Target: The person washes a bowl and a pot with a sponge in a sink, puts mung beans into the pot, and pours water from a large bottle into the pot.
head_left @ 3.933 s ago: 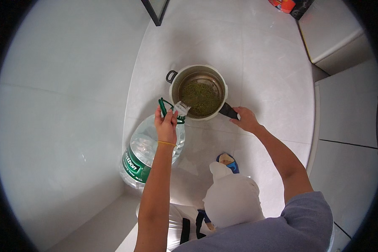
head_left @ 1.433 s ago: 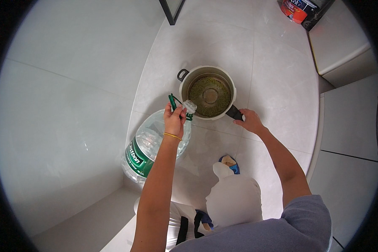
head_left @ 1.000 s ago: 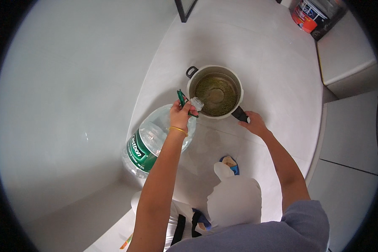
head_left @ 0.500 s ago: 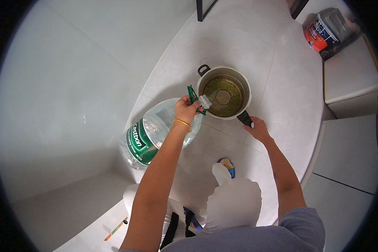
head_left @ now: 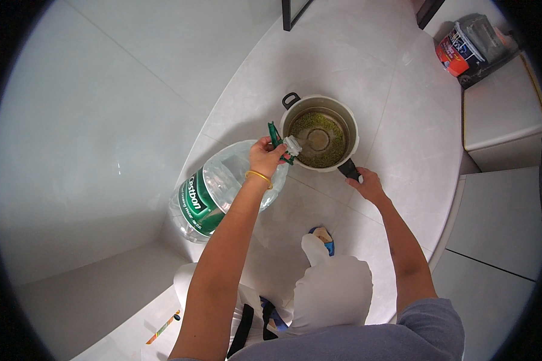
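Observation:
A round metal pot (head_left: 353, 113) stands on the floor in front of me. Small green beans (head_left: 334, 146) lie in water on its bottom, mostly as a ring around a barer middle. My right hand (head_left: 369, 184) is closed around the pot's long black handle (head_left: 348, 169). To the left, a large clear water jug (head_left: 238, 171) with a green label lies tilted toward the pot. My left hand (head_left: 266, 156) grips it at the neck, by the green carry handle (head_left: 274, 133). The white spout (head_left: 292, 145) points over the pot's near left rim, and water seems to run from it.
A pale wall (head_left: 102, 120) rises on the left. White cabinets (head_left: 494, 222) line the right side. A red and black bucket (head_left: 457, 51) stands at the far right. Below the pot is a blue slipper (head_left: 325, 240), and a colourful strip (head_left: 162, 328) lies at the lower left.
Both hands keep their holds, and jug and pot stay in place. Inside the pot, the pattern of beans and water around the middle has shifted slightly.

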{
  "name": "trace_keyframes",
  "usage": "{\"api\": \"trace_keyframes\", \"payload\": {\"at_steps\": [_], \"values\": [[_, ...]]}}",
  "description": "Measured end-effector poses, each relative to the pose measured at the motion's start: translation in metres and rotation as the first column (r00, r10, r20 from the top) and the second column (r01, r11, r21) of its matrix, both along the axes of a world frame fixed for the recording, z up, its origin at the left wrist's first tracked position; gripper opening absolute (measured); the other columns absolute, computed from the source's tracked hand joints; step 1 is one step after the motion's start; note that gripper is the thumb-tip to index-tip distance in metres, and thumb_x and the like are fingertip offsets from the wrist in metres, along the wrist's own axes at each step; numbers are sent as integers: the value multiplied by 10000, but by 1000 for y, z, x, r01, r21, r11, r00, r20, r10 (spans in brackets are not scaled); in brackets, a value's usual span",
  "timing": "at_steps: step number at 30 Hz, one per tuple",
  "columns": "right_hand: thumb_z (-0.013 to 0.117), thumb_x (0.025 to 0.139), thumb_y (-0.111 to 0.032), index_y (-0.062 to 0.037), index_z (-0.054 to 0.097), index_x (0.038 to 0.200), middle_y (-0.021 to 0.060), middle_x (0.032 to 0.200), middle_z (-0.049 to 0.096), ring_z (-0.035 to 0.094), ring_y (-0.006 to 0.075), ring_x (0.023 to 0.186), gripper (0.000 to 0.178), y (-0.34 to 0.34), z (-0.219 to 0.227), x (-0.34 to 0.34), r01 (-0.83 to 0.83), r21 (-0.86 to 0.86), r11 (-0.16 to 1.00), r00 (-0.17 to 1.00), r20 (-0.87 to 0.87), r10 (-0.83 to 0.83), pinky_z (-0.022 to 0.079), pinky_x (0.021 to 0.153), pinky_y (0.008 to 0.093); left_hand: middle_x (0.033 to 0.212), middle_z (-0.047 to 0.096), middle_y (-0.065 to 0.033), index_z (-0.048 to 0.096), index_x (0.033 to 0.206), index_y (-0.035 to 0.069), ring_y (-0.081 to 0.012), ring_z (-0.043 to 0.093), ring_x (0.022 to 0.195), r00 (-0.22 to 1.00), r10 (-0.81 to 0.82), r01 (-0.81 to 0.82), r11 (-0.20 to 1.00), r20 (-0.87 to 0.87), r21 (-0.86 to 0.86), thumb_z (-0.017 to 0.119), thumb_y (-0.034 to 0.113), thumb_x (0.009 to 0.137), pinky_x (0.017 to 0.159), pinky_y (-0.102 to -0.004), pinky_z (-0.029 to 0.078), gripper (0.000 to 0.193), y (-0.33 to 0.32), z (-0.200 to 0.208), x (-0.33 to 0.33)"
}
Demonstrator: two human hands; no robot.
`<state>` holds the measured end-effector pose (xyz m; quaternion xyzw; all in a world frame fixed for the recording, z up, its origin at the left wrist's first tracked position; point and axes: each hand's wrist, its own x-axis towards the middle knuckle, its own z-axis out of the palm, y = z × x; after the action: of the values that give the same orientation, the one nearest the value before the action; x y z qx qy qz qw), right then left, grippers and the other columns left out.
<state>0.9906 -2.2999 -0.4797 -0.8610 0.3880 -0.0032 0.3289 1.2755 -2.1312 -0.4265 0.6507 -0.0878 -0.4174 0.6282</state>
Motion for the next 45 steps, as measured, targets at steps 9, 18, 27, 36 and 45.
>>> {"api": "trace_keyframes", "payload": {"at_steps": [9, 18, 27, 36, 45], "values": [[663, 855, -192, -45, 648, 1085, 108, 913, 670, 652, 226, 851, 273, 6, 27, 28, 215, -185, 959, 919, 371, -134, 513, 749, 333, 851, 661, -73, 582, 996, 21, -172, 673, 692, 1000, 28, -27, 999, 5, -45, 689, 54, 829, 582, -268, 549, 200, 1, -4, -2], [580, 797, -55, -67, 524, 1279, 67, 1106, 630, 619, 150, 893, 485, 75, 67, 155, -208, 779, 592, 933, 340, -119, 503, 757, 269, 830, 660, -79, 611, 959, 9, -171, 655, 664, 985, 145, -131, 982, 95, -134, 690, 44, 802, 562, -277, 522, 179, -2, -25, -5], [596, 824, -80, -86, 622, 1049, -11, 792, 522, 462, 75, 670, 227, 74, 80, 176, -156, 776, 611, 960, 265, -91, 384, 617, 251, 869, 576, -100, 642, 1039, 57, -208, 563, 769, 542, 121, -273, 961, 832, 38, 746, 244, 778, 693, -328, 478, 337, 45, -11, 22], [637, 840, -197, -110, 625, 920, -54, 697, 451, 404, 55, 628, 119, 85, 81, 184, -177, 740, 649, 952, 297, -80, 341, 574, 234, 850, 645, -91, 630, 979, 32, -228, 590, 701, 753, 487, -657, 575, 442, 487, 605, 400, 883, 648, -354, 499, 382, 380, -107, 172], [652, 864, -299, -121, 624, 902, -44, 740, 514, 463, 61, 679, 184, 80, 80, 178, -79, 749, 658, 964, 225, -139, 382, 604, 223, 1250, 529, -182, 336, 1406, -23, -271, 488, 1122, 827, 536, -428, 794, -167, 432, 391, 726, 856, 935, -453, 367, 931, 346, -110, 113]]}}
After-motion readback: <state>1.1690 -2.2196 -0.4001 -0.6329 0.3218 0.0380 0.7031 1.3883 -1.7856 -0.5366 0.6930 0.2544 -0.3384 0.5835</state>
